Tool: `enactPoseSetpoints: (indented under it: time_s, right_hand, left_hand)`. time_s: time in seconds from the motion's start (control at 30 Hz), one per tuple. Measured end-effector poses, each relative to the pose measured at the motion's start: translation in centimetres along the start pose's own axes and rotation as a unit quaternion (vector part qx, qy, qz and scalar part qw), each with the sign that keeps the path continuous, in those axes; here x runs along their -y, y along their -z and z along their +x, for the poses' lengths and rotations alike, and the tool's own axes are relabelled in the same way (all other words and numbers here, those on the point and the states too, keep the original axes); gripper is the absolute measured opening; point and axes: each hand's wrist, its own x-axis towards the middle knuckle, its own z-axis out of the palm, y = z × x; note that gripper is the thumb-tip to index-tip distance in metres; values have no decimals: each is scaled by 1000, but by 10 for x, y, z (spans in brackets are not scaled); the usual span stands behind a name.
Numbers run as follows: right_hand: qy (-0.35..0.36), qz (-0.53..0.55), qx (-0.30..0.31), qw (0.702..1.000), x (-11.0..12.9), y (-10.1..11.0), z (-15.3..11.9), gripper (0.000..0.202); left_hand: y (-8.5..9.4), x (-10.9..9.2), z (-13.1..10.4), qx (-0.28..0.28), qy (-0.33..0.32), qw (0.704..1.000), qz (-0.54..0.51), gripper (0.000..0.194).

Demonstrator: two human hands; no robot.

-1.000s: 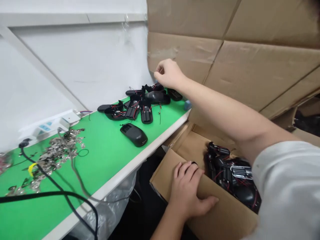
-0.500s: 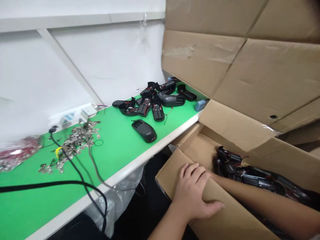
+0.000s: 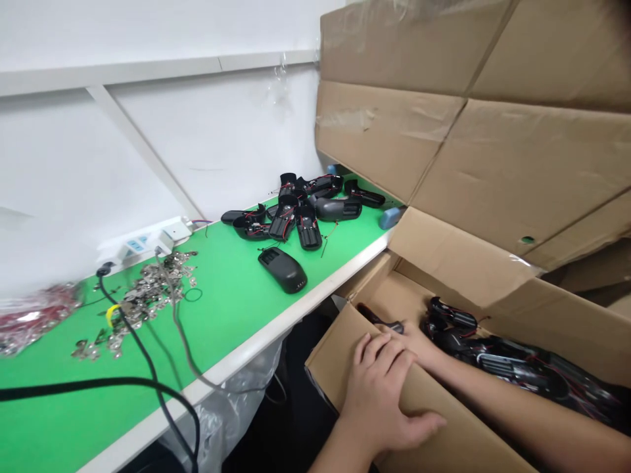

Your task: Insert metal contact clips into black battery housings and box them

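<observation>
My left hand (image 3: pixel 379 394) lies on the folded-out flap of a cardboard box (image 3: pixel 444 420), its fingers near the box's edge and its thumb stretched apart. Inside the box, my right hand (image 3: pixel 411 340) is closed on a black plastic housing (image 3: pixel 392 326), near the corner close to the table. The left hand and the box wall partly hide those fingers. Beside the right forearm, a heap of black plastic housings (image 3: pixel 522 374) with thin red wires fills part of the box.
On the green tabletop (image 3: pixel 227 295) are several black housings with wires (image 3: pixel 308 226), one lone housing (image 3: pixel 283 269) nearer the edge, small metal parts (image 3: pixel 152 282), a power strip (image 3: pixel 142 243) and a bag of red wires (image 3: pixel 39 315). Black cables (image 3: pixel 148 381) cross the front. Large cardboard (image 3: pixel 444 131) stands behind the box.
My right hand has come into sight inside the box with a black housing in it. The left hand stays on the flap. The view has tilted slightly upward.
</observation>
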Motion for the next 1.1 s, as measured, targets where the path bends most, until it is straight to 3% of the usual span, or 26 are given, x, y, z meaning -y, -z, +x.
enactPoseSetpoints:
  time_s: [0.1, 0.17, 0.27, 0.33, 0.43, 0.53, 0.6, 0.67, 0.77, 0.83, 0.9, 0.97, 1.03, 1.07, 1.1]
  right_hand:
    - [18, -39, 22, 999, 37, 40, -11, 55]
    - [63, -70, -23, 995, 73, 63, -20, 47]
    - [154, -109, -40, 981, 135, 76, -7, 47]
    - [222, -142, -24, 964, 174, 66, 28, 45]
    - [288, -217, -16, 933, 225, 29, 105, 49]
    - [303, -242, -28, 921, 265, -9, 176, 54]
    - [320, -259, -20, 911, 285, -23, 207, 56]
    - [341, -271, -22, 900, 297, -25, 220, 54]
    - [372, -269, -64, 886, 299, -10, 203, 45]
    - [400, -263, -99, 872, 285, 10, 168, 43]
    - [428, -264, -98, 859, 258, 35, 116, 42]
    - [375, -262, -24, 889, 217, 64, 59, 37]
    - [236, -279, 128, 922, 167, 92, 8, 39]
    - [159, -274, 169, 933, 140, 105, -12, 43]
    - [71, -277, 241, 928, 113, 116, -26, 45]
  left_hand:
    - [-3, 3, -2, -2, 6, 1000, -3, 71]
    - [-6, 6, -2, -4, 6, 1000, -9, 72]
    - [-8, 9, -1, -5, 1, 1000, -15, 71]
    - [-8, 10, 0, 3, 1, 1000, -13, 71]
    - [-8, 12, -1, 7, -6, 1000, 0, 72]
    - [-12, 16, -4, -4, -13, 1000, 14, 77]
    - [-15, 18, -5, -10, -13, 1000, 14, 80]
    - [-15, 17, -5, -15, -11, 1000, 6, 81]
    - [-12, 13, -4, -7, 6, 1000, -7, 80]
    - [-8, 10, -4, 4, 17, 1000, -11, 78]
    - [-5, 8, -4, 8, 19, 1000, -13, 76]
    - [-2, 7, -3, 7, 14, 1000, -12, 75]
    - [0, 5, -1, 11, 10, 1000, -8, 73]
    - [1, 5, 1, 16, 10, 1000, -4, 72]
    - [2, 4, 2, 22, 12, 1000, 0, 71]
